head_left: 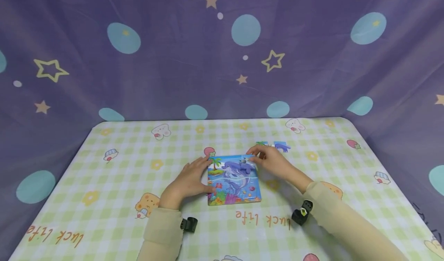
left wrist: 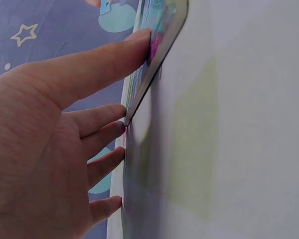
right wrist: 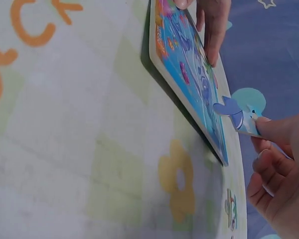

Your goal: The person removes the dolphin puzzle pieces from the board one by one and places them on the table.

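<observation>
A dolphin jigsaw puzzle board (head_left: 233, 184) lies flat on the table in front of me. My left hand (head_left: 189, 181) steadies its left side, with thumb and fingers spread fairly straight. In the left wrist view, the thumb rests on the board's face (left wrist: 162, 45) and the fingertips touch its edge and the table. At the board's upper right, my right hand (head_left: 274, 162) pinches a blue puzzle piece (right wrist: 245, 122) between thumb and finger. The piece is tilted just above the board in the right wrist view. Whether it touches the board I cannot tell.
Beyond my right hand lie loose puzzle pieces, one with a purple-blue dolphin part (head_left: 281, 147) and another partly hidden (head_left: 261, 143). A green-checked cloth (head_left: 114, 184) covers the table. A purple curtain (head_left: 173, 68) hangs along the far edge.
</observation>
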A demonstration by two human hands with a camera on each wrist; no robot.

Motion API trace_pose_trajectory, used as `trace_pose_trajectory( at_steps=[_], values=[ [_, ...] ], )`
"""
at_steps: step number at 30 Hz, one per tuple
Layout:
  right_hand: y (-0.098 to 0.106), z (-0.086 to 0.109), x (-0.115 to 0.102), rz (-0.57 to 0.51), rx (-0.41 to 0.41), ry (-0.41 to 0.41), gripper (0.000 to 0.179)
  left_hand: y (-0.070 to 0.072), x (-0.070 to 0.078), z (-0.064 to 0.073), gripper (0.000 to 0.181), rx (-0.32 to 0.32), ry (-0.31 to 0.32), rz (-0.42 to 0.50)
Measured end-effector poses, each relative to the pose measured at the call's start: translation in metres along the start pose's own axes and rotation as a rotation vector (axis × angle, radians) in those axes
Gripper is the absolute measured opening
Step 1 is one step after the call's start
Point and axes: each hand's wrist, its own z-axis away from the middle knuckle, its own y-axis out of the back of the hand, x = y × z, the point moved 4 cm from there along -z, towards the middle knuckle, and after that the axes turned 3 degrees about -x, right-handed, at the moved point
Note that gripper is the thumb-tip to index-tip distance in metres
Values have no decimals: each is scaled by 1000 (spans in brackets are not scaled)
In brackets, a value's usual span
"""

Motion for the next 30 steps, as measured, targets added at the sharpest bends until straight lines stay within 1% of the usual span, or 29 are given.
trace_pose_trajectory(
  at_steps=[4, 10, 16, 23, 30],
  values=[
    [6, 3, 5, -15, 28, 5, 17, 0, 0, 1, 95, 0, 1, 0],
    [17, 8, 20, -59, 59, -26, 20, -1, -2, -1, 96, -2, 2, 1],
    [29, 13, 31, -83, 91, -27, 21, -3, -3, -3, 96, 3, -3, -4],
    [42, 22, 38, -61, 94, -49, 21, -3, -3, 0, 97, 2, 0, -5],
    [57, 29, 50, 19, 87, -65, 21, -3, -2, -1, 97, 5, 2, -1]
  ],
)
